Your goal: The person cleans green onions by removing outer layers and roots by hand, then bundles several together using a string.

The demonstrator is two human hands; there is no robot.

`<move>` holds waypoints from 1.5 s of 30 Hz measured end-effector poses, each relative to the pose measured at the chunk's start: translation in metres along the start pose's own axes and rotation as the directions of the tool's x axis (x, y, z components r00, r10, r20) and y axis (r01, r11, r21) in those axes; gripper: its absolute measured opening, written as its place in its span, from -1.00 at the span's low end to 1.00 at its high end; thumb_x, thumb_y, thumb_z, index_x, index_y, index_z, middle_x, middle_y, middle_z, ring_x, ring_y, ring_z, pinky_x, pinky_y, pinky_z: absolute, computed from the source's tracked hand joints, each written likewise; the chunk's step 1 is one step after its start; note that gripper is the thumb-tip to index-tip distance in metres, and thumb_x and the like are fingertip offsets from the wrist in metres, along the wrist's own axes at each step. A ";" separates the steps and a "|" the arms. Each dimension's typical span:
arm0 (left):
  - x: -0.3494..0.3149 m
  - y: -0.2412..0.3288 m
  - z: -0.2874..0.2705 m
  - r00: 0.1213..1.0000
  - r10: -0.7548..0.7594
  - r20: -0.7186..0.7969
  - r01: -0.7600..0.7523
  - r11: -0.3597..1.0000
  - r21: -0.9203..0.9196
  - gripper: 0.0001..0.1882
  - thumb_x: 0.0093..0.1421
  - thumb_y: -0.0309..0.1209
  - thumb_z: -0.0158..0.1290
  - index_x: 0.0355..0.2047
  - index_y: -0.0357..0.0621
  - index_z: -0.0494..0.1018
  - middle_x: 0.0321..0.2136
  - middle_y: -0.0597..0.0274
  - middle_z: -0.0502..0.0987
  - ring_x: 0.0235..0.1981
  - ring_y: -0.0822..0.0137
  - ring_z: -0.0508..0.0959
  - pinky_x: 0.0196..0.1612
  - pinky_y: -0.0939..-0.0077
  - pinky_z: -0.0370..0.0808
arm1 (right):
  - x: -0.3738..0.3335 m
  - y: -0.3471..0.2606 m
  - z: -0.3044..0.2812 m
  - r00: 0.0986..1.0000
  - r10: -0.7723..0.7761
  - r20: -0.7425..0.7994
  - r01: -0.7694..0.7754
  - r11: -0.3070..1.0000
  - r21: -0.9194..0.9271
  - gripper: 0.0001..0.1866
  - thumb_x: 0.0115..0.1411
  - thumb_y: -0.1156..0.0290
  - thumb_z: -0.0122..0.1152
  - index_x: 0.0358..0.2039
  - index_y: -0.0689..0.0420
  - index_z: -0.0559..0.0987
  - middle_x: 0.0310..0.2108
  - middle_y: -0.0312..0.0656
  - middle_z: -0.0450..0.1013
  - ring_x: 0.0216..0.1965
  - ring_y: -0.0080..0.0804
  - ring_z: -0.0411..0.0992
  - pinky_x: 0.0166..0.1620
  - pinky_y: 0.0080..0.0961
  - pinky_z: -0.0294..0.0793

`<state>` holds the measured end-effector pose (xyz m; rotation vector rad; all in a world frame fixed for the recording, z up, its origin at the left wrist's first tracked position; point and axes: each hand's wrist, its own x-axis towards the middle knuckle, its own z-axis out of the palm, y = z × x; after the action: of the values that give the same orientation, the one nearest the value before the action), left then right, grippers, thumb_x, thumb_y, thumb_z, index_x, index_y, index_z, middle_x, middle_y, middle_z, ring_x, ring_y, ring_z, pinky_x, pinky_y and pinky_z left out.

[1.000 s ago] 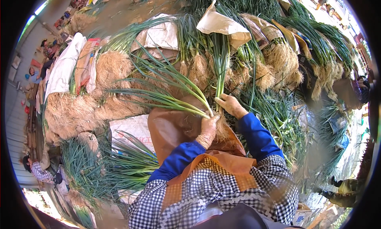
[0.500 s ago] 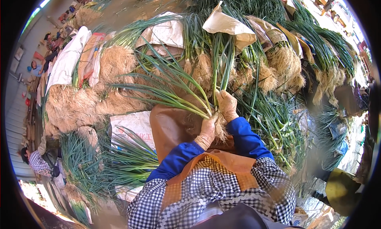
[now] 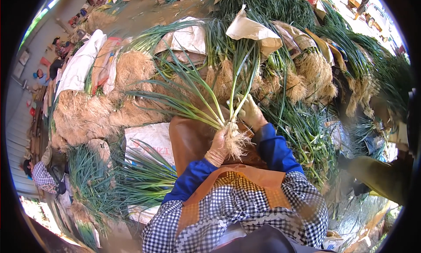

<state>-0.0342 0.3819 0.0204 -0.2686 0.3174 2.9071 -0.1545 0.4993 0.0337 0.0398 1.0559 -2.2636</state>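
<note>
Over my lap, my left hand [image 3: 219,144] is closed around the pale lower stems of a small bunch of green onions [image 3: 215,103]. Their tan roots [image 3: 237,141] hang out beside its fingers. The long green leaves fan away, some to the left and some straight ahead. My right hand [image 3: 251,112] is at the right-hand stalks, just above the roots, with curled fingers against the stems. Its fingertips are partly hidden by the stalks. Both hands look gloved and soiled.
Bundles of green onions with matted roots [image 3: 133,71] line the far side, some under sacks [image 3: 254,31]. Loose green onions [image 3: 298,139] lie to my right. More leaves [image 3: 147,178] rest on a printed sack [image 3: 149,141] at my left. A person's olive-clad leg [image 3: 377,174] stands at right.
My left hand has shifted slightly left with the bunch, and the roots now spread into view. My right hand has turned and lies lower on the stalks. The leg at right has moved.
</note>
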 end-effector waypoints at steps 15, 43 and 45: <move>-0.017 0.002 0.014 0.959 0.178 -0.222 -0.096 0.937 0.335 -0.83 0.22 -0.35 -0.08 -0.26 -0.17 0.36 -0.46 0.28 0.45 -0.55 0.43 0.45 -0.51 0.61 0.44 | -0.048 -0.007 0.072 0.998 -0.059 0.028 0.058 0.615 -0.786 -0.64 0.22 0.20 -0.04 -0.59 0.19 0.44 -0.70 -0.24 0.37 -0.66 -0.49 0.31 -0.53 -0.53 0.32; -0.094 0.082 0.007 0.997 0.077 -0.013 -0.075 0.993 0.088 -0.79 0.25 -0.34 -0.15 -0.16 -0.16 0.30 -0.52 0.35 0.35 -0.57 0.54 0.34 -0.56 0.72 0.32 | -0.118 -0.038 -0.002 0.946 0.319 0.054 0.254 -0.628 -0.735 -0.65 0.19 0.10 -0.11 -0.37 0.10 0.53 -0.56 -0.20 0.43 -0.46 -0.34 0.45 -0.38 -0.46 0.44; -0.130 0.086 0.026 0.997 0.077 0.023 -0.075 0.996 -0.052 -0.79 0.27 -0.35 -0.21 -0.16 -0.18 0.27 -0.57 0.39 0.30 -0.63 0.60 0.31 -0.62 0.74 0.29 | -0.104 -0.029 0.026 0.920 0.203 0.336 0.373 -0.180 -0.910 -0.68 0.14 0.14 -0.05 -0.24 0.06 0.50 -0.48 -0.20 0.45 -0.41 -0.31 0.46 -0.39 -0.44 0.44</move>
<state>0.0675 0.2818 0.0880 -0.2326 0.2545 2.9941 -0.0817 0.5498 0.1000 -1.1674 2.3349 -0.6747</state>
